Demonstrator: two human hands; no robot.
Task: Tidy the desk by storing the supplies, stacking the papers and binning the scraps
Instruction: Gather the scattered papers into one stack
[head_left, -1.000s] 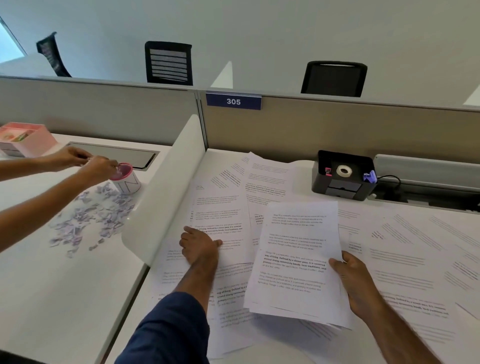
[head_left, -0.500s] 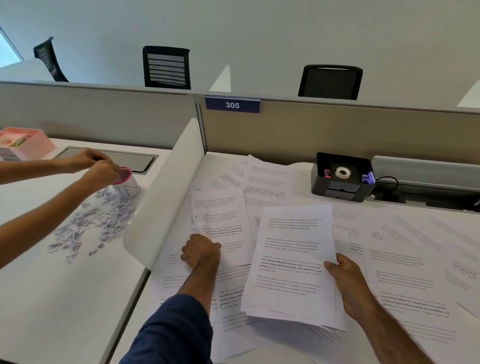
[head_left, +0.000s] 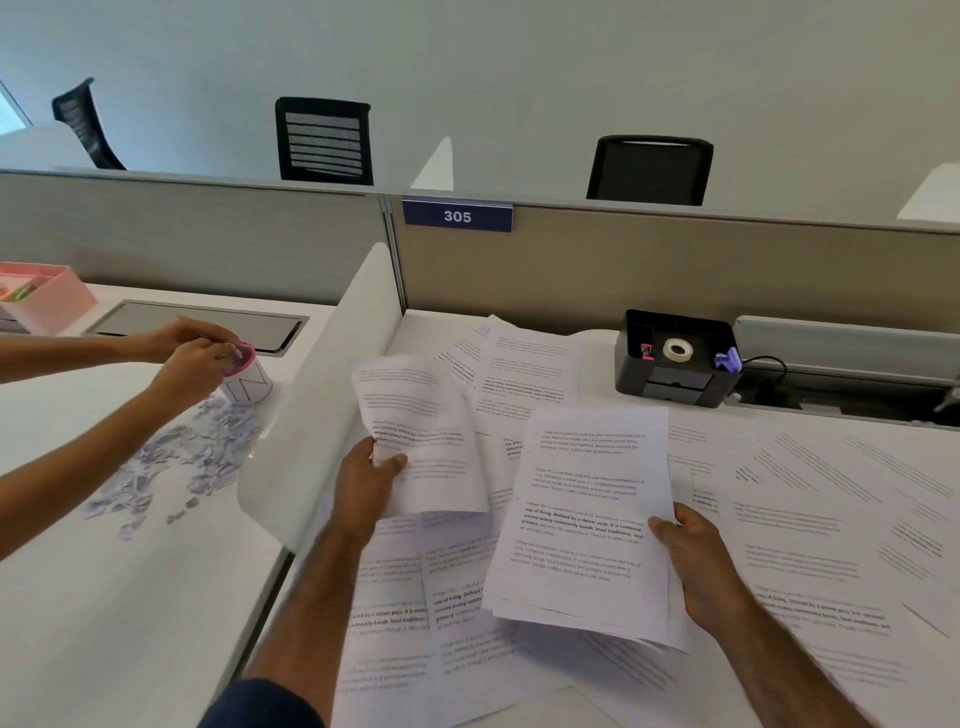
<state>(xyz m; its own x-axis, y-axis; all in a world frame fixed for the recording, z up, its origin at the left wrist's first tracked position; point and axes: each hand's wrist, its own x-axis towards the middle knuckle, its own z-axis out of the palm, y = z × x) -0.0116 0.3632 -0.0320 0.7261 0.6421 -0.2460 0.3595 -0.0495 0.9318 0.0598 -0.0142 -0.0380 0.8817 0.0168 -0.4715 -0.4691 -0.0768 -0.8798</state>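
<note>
White printed sheets cover most of our table (head_left: 587, 332), overlapping from the back edge to the near edge. Our left hand (head_left: 371, 480) pinches a lifted sheet (head_left: 421, 431) by its lower left corner, thumb on top, and the paper curls upward near the left edge of the table beside the curved white divider (head_left: 322, 415). Our right hand (head_left: 696, 558) is closed on the gathered stack (head_left: 587, 514), gripping its right edge with the thumb across the top page; the stack hangs over the loose pages in the middle of the table.

To do this step well, we judge it best to carry the lifted sheet across and lay it square on top of the stack, aligning corners before we let go, since a single limp page folds easily. Then we should work outward toward the right edge, where many sheets are unstacked. The black organiser (head_left: 675, 358) at the back edge holds a tape roll (head_left: 678, 349).

On the neighbouring table, another person's hands (head_left: 200, 353) work at a small cup (head_left: 247, 376) beside scattered paper scraps (head_left: 182, 457).
</note>
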